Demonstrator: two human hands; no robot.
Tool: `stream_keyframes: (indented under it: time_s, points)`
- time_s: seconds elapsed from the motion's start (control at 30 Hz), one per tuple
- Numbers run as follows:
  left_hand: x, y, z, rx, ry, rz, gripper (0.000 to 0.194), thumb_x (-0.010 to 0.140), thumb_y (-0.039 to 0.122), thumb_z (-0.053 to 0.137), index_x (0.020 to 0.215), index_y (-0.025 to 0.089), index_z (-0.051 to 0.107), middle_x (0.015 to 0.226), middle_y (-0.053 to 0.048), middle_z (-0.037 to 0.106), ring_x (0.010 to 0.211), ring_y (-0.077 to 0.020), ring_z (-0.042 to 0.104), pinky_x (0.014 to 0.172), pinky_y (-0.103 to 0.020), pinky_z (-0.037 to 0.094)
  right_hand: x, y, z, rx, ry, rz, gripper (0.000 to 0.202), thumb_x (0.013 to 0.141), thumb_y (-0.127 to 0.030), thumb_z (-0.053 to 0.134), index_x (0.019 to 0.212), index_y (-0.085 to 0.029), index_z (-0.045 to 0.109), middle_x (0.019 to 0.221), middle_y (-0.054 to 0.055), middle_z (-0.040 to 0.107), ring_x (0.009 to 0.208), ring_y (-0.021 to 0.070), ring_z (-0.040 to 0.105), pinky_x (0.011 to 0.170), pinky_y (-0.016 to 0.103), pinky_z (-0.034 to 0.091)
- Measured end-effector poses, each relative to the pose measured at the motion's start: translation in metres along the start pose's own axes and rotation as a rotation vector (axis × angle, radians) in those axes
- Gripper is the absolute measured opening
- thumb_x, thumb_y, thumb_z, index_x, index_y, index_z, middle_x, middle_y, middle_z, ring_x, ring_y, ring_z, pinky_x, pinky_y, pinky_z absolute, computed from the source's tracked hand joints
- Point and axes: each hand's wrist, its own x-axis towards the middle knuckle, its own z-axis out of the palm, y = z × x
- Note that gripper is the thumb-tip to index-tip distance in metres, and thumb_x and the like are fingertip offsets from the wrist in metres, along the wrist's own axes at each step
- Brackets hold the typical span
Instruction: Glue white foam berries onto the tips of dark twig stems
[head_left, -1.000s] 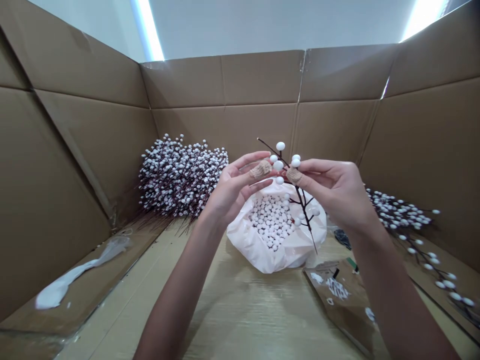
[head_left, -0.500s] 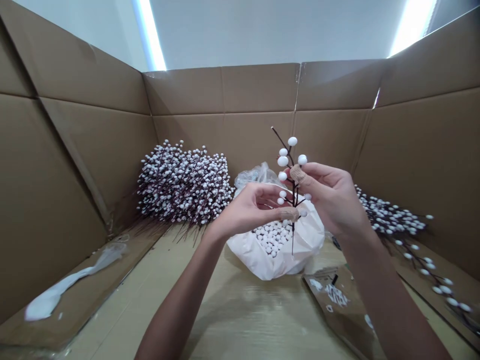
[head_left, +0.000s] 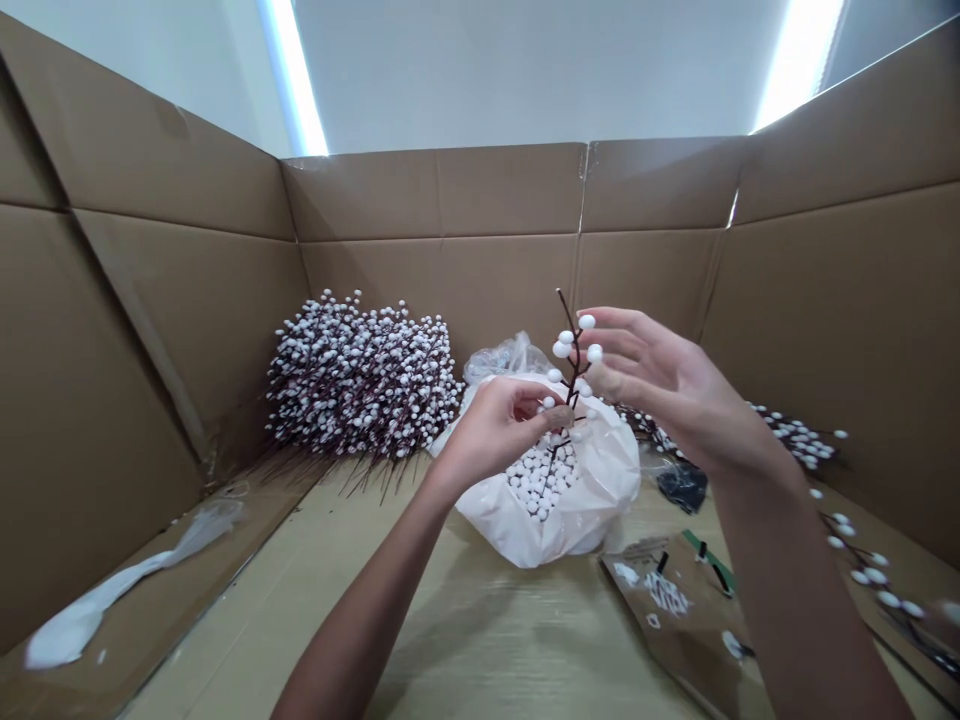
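Note:
A dark brown artificial berry branch with white berries stands tilted over the bag, its top leaning slightly left. My left hand pinches its lower stem between thumb and fingers. My right hand is beside the upper berries, thumb and fingers apart; whether a fingertip touches a berry I cannot tell. Tape wraps my right thumb tip. Below the branch, a white plastic bag lies open, full of loose white berries.
A thick pile of finished-looking berry branches lies at the back left. More berry branches lie at the right. A cardboard piece with black pegs is at front right, a white plastic strip at left. Cardboard walls surround the table.
My right hand has loosened its pinch on the branch and spread its fingers, shifting slightly right. The branch has come down a little and tilts more, still in my left hand.

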Motion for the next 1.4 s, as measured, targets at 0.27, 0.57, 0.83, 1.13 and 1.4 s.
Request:
stream_keyframes:
  time_s: [0.27,0.57,0.83,1.13,1.4]
  points:
    - [0.002,-0.005,0.011,0.214,0.024,0.061,0.023,0.085,0.031,0.055,0.084,0.014,0.071,0.079,-0.007,0.072,0.07,-0.0171,0.061,0.062,-0.027,0.043,0.003,0.003,0.025,0.026,0.253,-0.087,0.015,0.079,-0.03,0.068,0.088,-0.018,0.069,0.085,0.003,0.068,0.076,0.0127,0.062,0.067,0.025,0.05]
    - [0.004,-0.005,0.02,0.169,0.077,0.067,0.026,0.086,0.034,0.054,0.08,0.013,0.068,0.074,-0.006,0.069,0.068,-0.0156,0.061,0.062,-0.026,0.045,0.006,0.011,0.032,0.14,0.352,-0.193,0.007,0.082,-0.021,0.062,0.08,-0.018,0.069,0.077,0.002,0.069,0.075,0.0143,0.063,0.069,0.028,0.05]
    - [0.002,0.0,0.005,0.135,0.016,0.079,0.032,0.081,0.037,0.063,0.103,0.014,0.068,0.095,-0.008,0.071,0.08,-0.0167,0.066,0.071,-0.027,0.052,0.007,0.01,0.029,0.054,0.437,-0.299,0.005,0.08,-0.02,0.062,0.077,-0.02,0.067,0.074,0.0,0.065,0.069,0.0125,0.061,0.065,0.027,0.05]
    - [0.021,-0.053,-0.01,0.452,-0.178,-0.097,0.026,0.082,0.03,0.058,0.097,0.012,0.068,0.09,-0.01,0.071,0.078,-0.0187,0.066,0.066,-0.027,0.05,0.0,-0.015,0.014,0.053,0.61,-0.535,0.012,0.075,-0.01,0.065,0.071,-0.019,0.07,0.065,0.002,0.058,0.061,0.0156,0.055,0.059,0.033,0.047]
    - [0.035,-0.135,0.031,0.583,-0.32,-0.137,0.022,0.061,0.001,0.058,0.076,0.012,0.068,0.072,-0.004,0.067,0.067,-0.0169,0.06,0.058,-0.024,0.042,-0.008,-0.029,0.011,-0.021,0.649,-0.619,0.019,0.071,-0.01,0.058,0.064,-0.023,0.069,0.059,0.002,0.058,0.055,0.0194,0.055,0.052,0.037,0.042]
